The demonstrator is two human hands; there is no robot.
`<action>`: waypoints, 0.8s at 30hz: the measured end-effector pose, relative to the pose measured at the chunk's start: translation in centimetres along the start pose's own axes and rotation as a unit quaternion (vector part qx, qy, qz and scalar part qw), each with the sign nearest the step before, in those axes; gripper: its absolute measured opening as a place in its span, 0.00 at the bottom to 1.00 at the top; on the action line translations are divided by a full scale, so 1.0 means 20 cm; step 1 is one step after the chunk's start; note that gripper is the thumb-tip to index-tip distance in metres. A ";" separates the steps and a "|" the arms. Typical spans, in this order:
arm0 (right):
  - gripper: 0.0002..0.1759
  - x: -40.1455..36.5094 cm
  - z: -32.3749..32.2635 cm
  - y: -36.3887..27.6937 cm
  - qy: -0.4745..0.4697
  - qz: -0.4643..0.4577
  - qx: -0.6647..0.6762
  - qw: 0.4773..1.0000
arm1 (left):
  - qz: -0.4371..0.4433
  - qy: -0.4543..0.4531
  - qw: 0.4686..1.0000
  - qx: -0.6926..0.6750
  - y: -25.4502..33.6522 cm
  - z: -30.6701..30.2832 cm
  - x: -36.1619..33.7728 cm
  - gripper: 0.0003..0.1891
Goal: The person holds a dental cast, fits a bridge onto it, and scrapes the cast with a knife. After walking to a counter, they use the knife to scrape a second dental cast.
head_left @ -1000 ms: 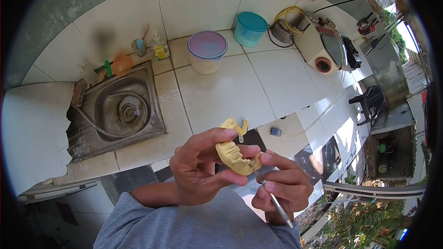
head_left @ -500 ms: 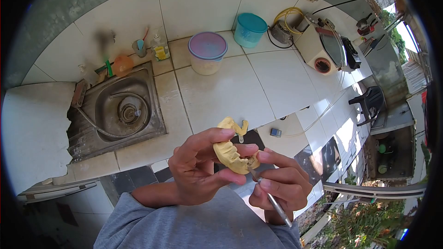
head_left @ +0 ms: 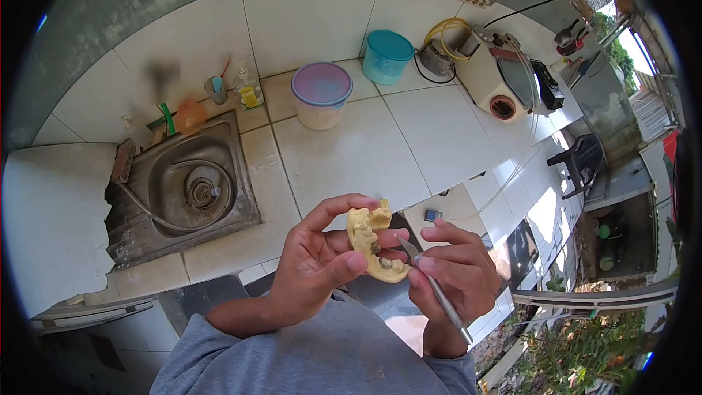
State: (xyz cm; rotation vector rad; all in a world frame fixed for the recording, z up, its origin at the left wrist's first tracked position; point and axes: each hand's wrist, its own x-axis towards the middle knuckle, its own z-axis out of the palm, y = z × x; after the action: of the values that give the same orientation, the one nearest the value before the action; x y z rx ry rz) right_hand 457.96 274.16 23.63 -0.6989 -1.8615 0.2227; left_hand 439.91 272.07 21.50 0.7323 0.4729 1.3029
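Note:
A yellow dental cast [head_left: 360, 238] with moulded teeth is held up in front of the chest, over the counter's front edge. My left hand [head_left: 311, 267] grips it from the left, thumb on the near side and fingers around the back. My right hand [head_left: 461, 271] is closed around a slim metal knife [head_left: 445, 301], whose blade points up and left beside the cast's open side. A gap shows between the blade tip and the teeth. The right fingertips are close to the cast's lower right end; whether they touch it I cannot tell.
A steel sink [head_left: 194, 183] is at the left. On the tiled counter [head_left: 351, 150] stand a purple-lidded tub [head_left: 322, 95], a teal tub [head_left: 387, 57], a soap bottle [head_left: 248, 89] and a cream-coloured machine [head_left: 493, 84]. A black chair [head_left: 581, 163] stands at the right.
The cast has turned in my left hand, so its toothed inner side shows more. My right hand has opened out slightly and the blade has moved away from the cast's edge.

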 end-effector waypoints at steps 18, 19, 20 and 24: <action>0.15 -0.09 0.05 -0.06 0.100 0.171 0.178 0.964 | 0.054 0.006 0.997 0.055 0.01 -0.03 0.01 0.35; 0.15 -0.09 0.05 -0.06 0.076 0.137 0.170 0.973 | 0.059 0.003 0.996 0.068 0.01 -0.03 0.01 0.35; 0.15 -0.08 0.05 -0.06 0.077 0.137 0.168 0.973 | 0.059 0.000 0.996 0.068 0.01 -0.03 0.01 0.35; 0.15 -0.05 0.05 -0.04 0.045 0.067 0.062 0.995 | 0.032 -0.026 0.999 0.015 0.02 -0.03 0.00 0.32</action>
State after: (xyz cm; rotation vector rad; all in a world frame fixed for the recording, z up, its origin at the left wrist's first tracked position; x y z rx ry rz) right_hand 457.06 273.13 22.85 -0.7360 -1.7024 0.3837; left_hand 439.18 272.34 21.40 0.8104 0.4314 1.3346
